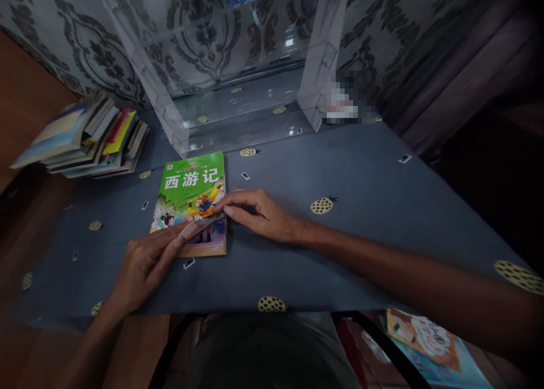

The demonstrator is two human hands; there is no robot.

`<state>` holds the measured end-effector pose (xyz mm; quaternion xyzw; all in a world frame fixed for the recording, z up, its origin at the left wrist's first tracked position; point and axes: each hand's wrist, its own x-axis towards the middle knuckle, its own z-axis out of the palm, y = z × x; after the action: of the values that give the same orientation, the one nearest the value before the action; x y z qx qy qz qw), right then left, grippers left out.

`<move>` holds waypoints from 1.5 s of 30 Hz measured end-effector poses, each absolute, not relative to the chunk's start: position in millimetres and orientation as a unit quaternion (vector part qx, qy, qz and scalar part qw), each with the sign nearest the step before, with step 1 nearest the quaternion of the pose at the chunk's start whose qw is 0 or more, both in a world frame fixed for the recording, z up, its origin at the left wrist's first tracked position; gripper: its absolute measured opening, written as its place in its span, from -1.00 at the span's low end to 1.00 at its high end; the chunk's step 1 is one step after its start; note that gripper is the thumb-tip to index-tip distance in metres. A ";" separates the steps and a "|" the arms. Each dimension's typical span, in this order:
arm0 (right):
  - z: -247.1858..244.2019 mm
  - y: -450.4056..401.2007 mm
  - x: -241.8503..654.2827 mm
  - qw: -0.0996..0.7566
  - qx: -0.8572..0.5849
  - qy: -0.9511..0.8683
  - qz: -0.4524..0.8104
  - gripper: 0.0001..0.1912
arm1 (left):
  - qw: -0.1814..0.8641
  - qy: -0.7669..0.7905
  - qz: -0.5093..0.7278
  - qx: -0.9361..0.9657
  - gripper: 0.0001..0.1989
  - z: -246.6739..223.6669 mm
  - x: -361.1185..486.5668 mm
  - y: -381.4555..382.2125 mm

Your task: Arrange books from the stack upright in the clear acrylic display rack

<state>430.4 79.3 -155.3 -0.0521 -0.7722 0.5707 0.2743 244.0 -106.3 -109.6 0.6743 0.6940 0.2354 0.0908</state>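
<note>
Head cam here, and the green-covered paperback (193, 179) is lying flat on the worktop (293, 281), roughly in front of the wearer. There's a pale curved sheet (199, 225) lifted near the lower part; can't tell if it's cover, page or wrap. Left hand (142, 261) looks closed on that sheet, thumb against fingers. Right hand (270, 216) has thumb and index close together at the book's right edge, but I honestly can't tell if anything's pinched between them.

My guess: light, bendy, a bit slick on the cover, and the thin sheet would crease or tear if yanked. I'd grip the book by a side edge, whole thickness, and keep the sheet in a soft pinch.

Room-wise, the clear stand (313, 88) sits just beyond the top edge, and a messy book stack (96, 142) is off to the left. Most space is to the right, past the forearm; the near edge runs below both hands.
</note>
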 end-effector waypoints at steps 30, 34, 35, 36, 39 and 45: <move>-156.0 83.5 382.9 0.156 -0.044 -0.958 0.239 -0.51 | -0.006 0.715 0.179 0.676 -0.56 -153.2 187.3 -61.5; -159.1 105.2 354.5 0.142 -0.120 -0.958 0.219 -0.45 | 0.023 0.745 0.202 0.635 -0.44 -158.9 160.0 -30.7; -159.1 108.1 350.4 0.143 -0.136 -0.957 0.211 -0.45 | 0.026 0.752 0.208 0.624 -0.42 -159.9 154.9 -24.4; -158.8 109.8 347.6 0.145 -0.151 -0.957 0.203 -0.45 | 0.027 0.760 0.214 0.613 -0.40 -160.7 150.9 -19.2; -156.7 108.0 346.7 0.136 -0.195 -0.953 0.188 -0.45 | 0.026 0.774 0.234 0.588 -0.40 -162.8 145.6 -11.3; -156.6 79.5 367.5 0.123 -0.226 -0.948 0.187 -0.36 | 0.018 0.792 0.249 0.557 -0.43 -167.2 147.4 -13.9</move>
<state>367.5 79.5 -156.6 -0.2260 -0.9480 0.1875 0.1230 147.4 -13.9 -167.2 0.5569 0.7922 0.2490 0.0178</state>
